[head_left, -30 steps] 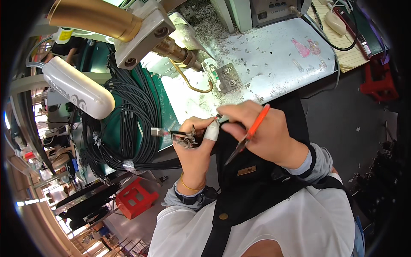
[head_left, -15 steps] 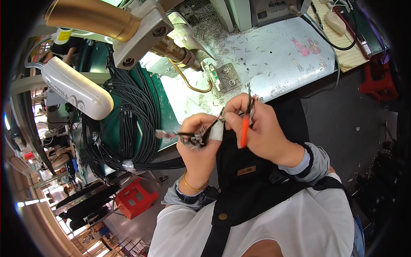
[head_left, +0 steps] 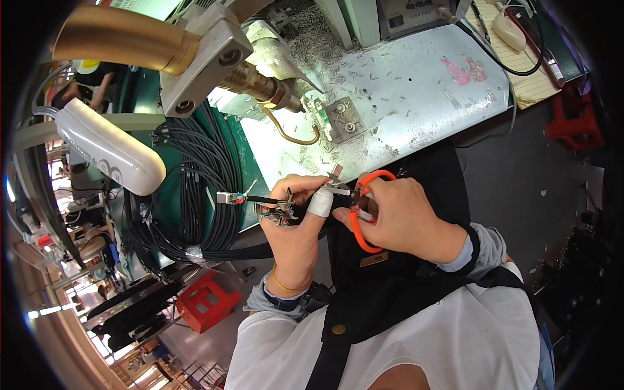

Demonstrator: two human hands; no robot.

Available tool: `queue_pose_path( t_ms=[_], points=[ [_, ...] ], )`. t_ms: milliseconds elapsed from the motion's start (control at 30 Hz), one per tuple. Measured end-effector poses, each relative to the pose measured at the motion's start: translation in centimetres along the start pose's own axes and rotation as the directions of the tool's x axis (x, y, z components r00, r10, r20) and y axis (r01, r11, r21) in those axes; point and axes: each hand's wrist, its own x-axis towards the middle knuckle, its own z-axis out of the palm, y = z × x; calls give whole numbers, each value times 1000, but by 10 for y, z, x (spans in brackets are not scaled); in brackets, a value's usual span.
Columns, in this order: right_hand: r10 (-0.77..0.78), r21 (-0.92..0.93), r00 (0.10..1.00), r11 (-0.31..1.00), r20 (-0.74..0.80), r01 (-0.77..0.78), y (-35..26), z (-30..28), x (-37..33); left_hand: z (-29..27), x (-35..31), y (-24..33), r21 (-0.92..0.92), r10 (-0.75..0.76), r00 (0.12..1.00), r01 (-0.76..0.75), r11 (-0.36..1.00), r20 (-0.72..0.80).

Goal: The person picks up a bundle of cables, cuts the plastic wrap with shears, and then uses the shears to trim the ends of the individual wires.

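Note:
My left hand (head_left: 291,237) is closed round several black cable ends with metal connectors (head_left: 278,214), its thumb wrapped in a white cover (head_left: 320,202). One silver plug (head_left: 227,197) with coloured wires sticks out to the left of the fist. Above the thumb, a cable end with a small connector (head_left: 336,171) is pinched at the fingertips. My right hand (head_left: 411,214) grips orange-handled pliers (head_left: 359,233), handles spread. Their dark jaws point left and meet the work beside the left thumb; what lies between them is too small to tell.
A bench machine with a brass-coloured cylinder (head_left: 123,39) overhangs the left, above a metal fixture block (head_left: 346,120). Metal scraps litter the pale work plate (head_left: 422,84). Coiled black cables (head_left: 195,214), a white lamp (head_left: 110,146) and a red stool (head_left: 207,300) are at left.
The pliers have turned from upright in my right hand to pointing left, handles now spread, jaws at the left fingertips. The cables in my left hand have shifted, and a silver plug now shows clearly.

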Motion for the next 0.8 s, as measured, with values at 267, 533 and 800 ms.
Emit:
queue_pose_path(
  t_ms=[267,533,800],
  points=[
    [139,492,985,853,101,-171,10,3,4,-6,32,-3,-201,-314,937,341,919,152],
    [309,650,951,722,2,-236,1,-17,64,-4,72,-9,-318,-397,890,453,833,225],
    [266,567,962,784,59,-251,7,-16,78,-11,80,-11,-327,-386,876,469,821,288]
  ],
)
